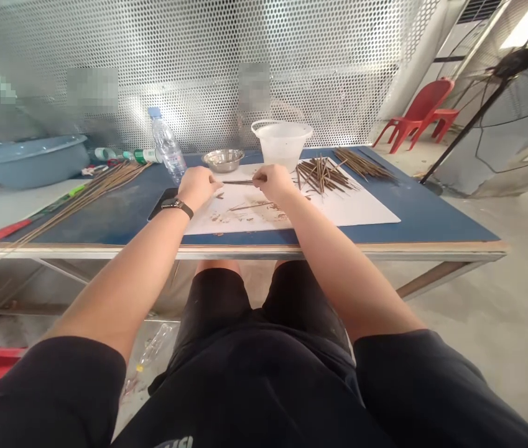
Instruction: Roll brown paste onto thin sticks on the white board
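Stick (237, 182), thin and brown, spanned the gap over the white sheet (366, 210), left hand (198, 185) pinching it on one side, right hand (275, 180) on the other, fingers tight together! Too sharp a bend risked snapping it. And on the left, the bottle (168, 143) stood just beyond that left hand, one sideways swing from toppling; rightward, the loose sticks (322, 175) risked scattering.

The head view looks forward and down from above the dark shirt (245, 392), which fills the near bottom — past the left hand (198, 186) and right hand (273, 180) at mid-frame, across the blue table (431, 218) to the perforated wall (189, 56) beyond — wide enough for a red chair (426, 106), upper right.
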